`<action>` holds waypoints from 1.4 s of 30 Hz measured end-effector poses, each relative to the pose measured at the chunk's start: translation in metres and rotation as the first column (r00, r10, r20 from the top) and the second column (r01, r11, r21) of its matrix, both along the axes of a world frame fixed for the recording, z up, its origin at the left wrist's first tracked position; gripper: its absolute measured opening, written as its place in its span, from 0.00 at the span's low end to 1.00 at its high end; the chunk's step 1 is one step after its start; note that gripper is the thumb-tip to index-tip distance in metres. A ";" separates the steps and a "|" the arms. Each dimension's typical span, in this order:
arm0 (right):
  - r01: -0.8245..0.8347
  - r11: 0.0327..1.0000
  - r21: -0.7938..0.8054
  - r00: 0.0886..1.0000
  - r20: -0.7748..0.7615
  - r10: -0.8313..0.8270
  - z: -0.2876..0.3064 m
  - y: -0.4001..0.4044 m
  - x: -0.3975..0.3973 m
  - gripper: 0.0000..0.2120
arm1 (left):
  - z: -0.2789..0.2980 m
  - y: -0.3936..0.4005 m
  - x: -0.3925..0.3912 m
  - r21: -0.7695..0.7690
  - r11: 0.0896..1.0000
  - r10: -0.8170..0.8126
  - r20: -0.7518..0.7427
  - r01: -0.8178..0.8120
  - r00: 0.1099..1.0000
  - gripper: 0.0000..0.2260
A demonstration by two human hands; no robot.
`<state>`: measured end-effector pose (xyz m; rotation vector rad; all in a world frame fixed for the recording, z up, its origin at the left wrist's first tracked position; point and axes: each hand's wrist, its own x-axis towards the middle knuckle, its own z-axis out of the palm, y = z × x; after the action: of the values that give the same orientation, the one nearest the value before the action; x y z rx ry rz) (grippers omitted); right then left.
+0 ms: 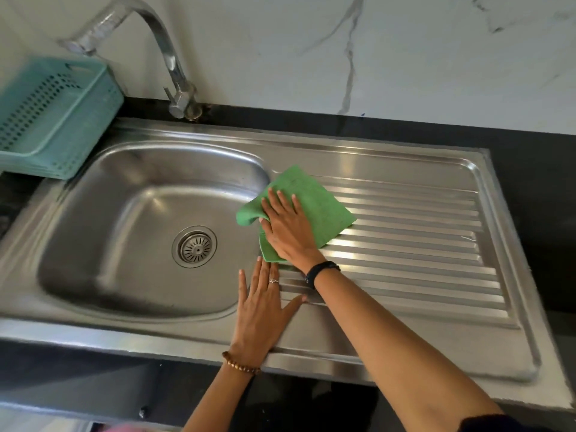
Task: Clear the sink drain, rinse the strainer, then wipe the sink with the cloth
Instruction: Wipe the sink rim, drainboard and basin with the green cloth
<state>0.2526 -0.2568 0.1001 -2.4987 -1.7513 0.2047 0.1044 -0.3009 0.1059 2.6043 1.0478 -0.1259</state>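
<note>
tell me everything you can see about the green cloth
The green cloth is a thin, soft-looking square, plain green and slightly mottled, like microfibre. It lies mostly flat at the near-left part of the ribbed drainboard, right at the basin's right rim. Its left edge is bunched into a rolled fold that overhangs the basin. The right hand presses on it, fingers straight and spread, thumb by the fold. The left hand rests flat on the steel just in front, fingertips at the cloth's near edge.

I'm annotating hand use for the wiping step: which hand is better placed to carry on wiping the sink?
The right hand: it presses flat on the green cloth at the basin's edge. The left hand lies flat on the bare sink rim, away from the cloth.
</note>
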 end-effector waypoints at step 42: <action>0.642 0.766 0.017 0.765 -0.064 -0.640 0.006 -0.275 0.125 0.26 | 0.014 -0.108 0.088 -0.075 0.952 -0.305 -0.114 0.298 0.945 0.45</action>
<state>0.3775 -0.5317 0.1058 -2.8481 -0.7684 0.1777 0.1922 -0.4093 0.1195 2.7161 0.6629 -0.3893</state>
